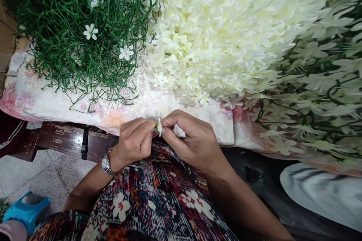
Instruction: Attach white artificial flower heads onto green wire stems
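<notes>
My left hand [136, 138], with a watch [106, 164] on its wrist, is closed with thumb and forefinger pinched at the green base of a small white artificial flower [159, 127]. From the other side, my right hand [192, 137] pinches the petals of the same flower between thumb and forefinger. Both hands meet just in front of the table edge, above my lap. The flower is seen edge-on, and any stem behind it is hidden by the left fingers.
A heap of green plastic stems [85, 41] lies at the back left, with a few white flowers on it. Beside it rises a large pile of loose cream-white petals [220, 37]. Flowered stems [316, 120] hang over the right edge of the floral tablecloth [68, 99]. Thin white stamens [123, 96] lie between the heaps.
</notes>
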A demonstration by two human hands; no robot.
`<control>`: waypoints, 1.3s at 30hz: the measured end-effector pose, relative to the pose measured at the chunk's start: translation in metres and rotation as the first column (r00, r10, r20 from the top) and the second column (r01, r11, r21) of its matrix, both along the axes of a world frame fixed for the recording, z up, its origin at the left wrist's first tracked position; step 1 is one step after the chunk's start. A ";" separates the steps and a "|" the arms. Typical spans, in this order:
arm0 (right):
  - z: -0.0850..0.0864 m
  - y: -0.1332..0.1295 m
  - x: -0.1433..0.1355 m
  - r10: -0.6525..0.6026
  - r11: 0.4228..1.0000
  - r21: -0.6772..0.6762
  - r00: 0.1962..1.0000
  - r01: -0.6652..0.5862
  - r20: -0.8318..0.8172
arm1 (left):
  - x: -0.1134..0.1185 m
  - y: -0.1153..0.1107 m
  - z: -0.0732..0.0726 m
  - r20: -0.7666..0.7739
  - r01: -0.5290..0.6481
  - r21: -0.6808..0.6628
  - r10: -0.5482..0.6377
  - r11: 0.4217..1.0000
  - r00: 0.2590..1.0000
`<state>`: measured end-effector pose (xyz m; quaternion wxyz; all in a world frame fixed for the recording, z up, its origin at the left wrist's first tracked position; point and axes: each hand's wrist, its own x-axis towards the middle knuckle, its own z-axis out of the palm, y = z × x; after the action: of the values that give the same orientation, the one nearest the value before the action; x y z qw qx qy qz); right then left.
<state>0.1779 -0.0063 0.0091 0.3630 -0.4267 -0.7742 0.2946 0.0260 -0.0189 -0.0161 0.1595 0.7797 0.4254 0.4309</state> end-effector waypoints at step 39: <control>-0.025 -0.018 -0.027 0.206 0.860 0.475 0.978 -0.184 0.005 | 0.018 0.013 0.015 0.685 -0.191 -0.444 0.469 0.876 0.557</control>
<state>0.1513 -0.0238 -0.0163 0.4423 -0.2376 -0.8531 0.1417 0.0444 -0.0064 -0.0014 0.3656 0.3842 0.5182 0.6710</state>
